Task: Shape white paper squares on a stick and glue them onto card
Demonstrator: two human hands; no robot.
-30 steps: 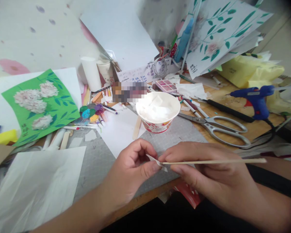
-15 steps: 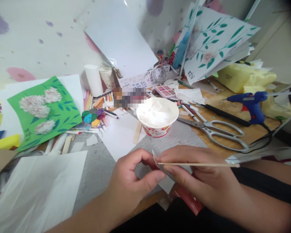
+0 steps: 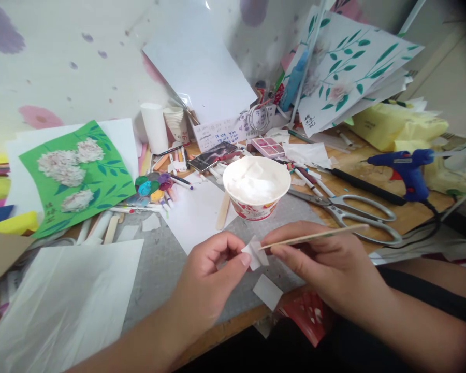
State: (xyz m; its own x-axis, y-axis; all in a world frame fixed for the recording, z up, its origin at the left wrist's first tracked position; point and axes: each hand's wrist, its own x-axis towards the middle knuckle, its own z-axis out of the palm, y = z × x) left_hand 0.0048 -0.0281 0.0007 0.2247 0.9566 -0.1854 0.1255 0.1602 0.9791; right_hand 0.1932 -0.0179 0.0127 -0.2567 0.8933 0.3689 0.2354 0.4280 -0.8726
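Note:
My left hand (image 3: 209, 269) pinches a small white paper piece (image 3: 255, 254) between thumb and fingers. My right hand (image 3: 326, 264) grips a thin wooden stick (image 3: 314, 237) whose tip touches that paper. Both hands hover over the grey cutting mat (image 3: 163, 259) near the desk's front edge. Another small white paper square (image 3: 267, 291) lies on the mat just below the hands. Behind them stands a paper bowl (image 3: 256, 187) filled with white paper bits.
Large scissors (image 3: 353, 210) and a blue glue gun (image 3: 406, 168) lie to the right. A green card with paper flowers (image 3: 75, 173), markers (image 3: 159, 189), cups (image 3: 174, 124) and stacked leaf-painted sheets (image 3: 349, 62) crowd the back. White tissue paper (image 3: 62, 305) covers the front left.
The stick now tilts up to the right instead of lying level. A small white square has come to rest on the mat below the hands. The view shifted slightly.

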